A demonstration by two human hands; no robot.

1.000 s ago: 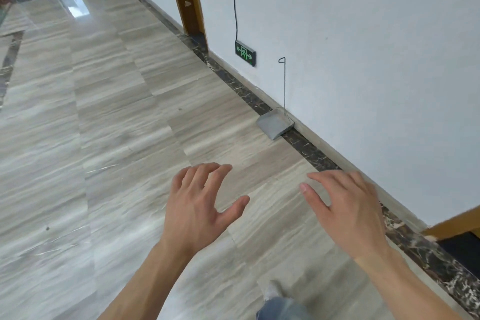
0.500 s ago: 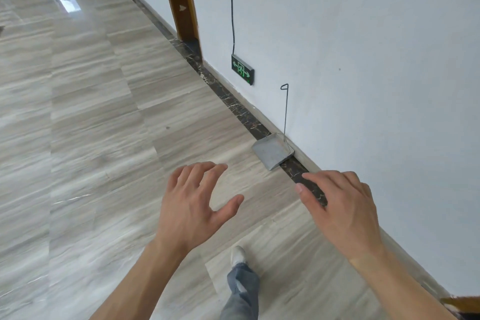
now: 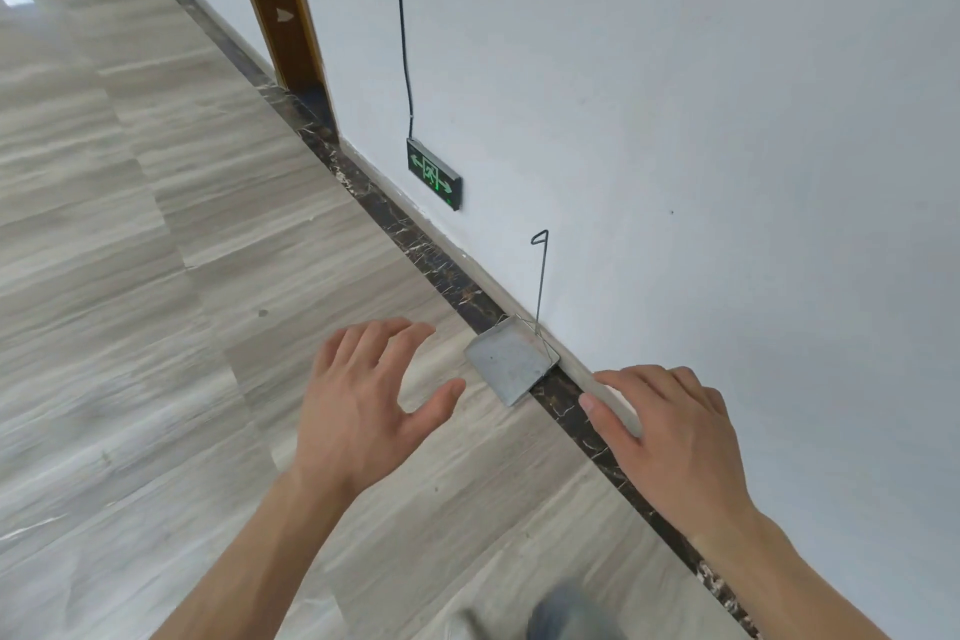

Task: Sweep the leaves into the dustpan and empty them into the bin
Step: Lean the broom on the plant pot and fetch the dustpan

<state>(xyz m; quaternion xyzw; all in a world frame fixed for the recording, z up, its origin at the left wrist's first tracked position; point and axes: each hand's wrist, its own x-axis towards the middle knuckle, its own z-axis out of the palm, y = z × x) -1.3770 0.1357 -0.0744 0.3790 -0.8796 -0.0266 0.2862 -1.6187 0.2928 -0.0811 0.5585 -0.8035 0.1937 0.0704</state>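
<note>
A flat grey metal dustpan (image 3: 510,365) lies on the floor against the white wall, and its thin wire handle (image 3: 540,276) rises upright along the wall. My left hand (image 3: 363,400) hovers just left of the pan, fingers spread, holding nothing. To the right of the pan, over the dark floor border, my right hand (image 3: 670,437) is also empty with its fingers apart. No leaves, broom or bin are in view.
A green exit sign (image 3: 434,173) with a black cable sits low on the wall beyond the dustpan. A wooden door frame (image 3: 275,0) stands further along. The striped stone floor (image 3: 156,301) stretches away to the left. My trouser leg (image 3: 566,613) shows at the bottom.
I have walked closer to the dustpan, which now lies between my two hands. Both hands stay empty with fingers spread.
</note>
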